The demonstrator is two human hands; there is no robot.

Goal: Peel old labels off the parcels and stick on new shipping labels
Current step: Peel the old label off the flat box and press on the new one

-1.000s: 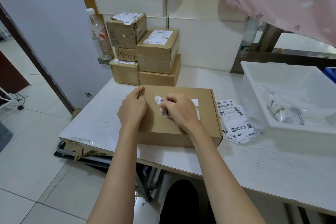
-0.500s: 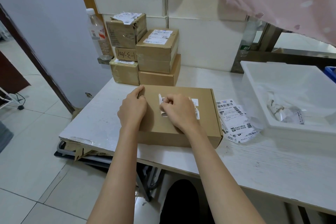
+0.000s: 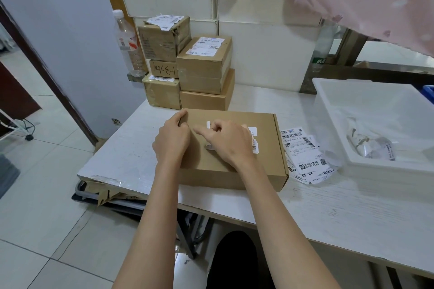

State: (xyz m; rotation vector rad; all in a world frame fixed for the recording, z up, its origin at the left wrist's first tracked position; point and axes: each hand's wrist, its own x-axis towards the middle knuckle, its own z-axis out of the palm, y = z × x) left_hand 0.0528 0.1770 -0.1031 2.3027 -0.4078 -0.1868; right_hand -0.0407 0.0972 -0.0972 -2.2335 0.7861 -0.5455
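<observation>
Handwriting — "100-3-1", inverted

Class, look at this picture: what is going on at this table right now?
A person is peeling an old label off a flat cardboard box on a white table. The left hand rests at the box's far left corner, steadying it, while the right hand works at the torn white label on the lid. Scraps of it are still stuck on. New shipping labels lie beside the box, and more parcels are stacked behind it.
</observation>
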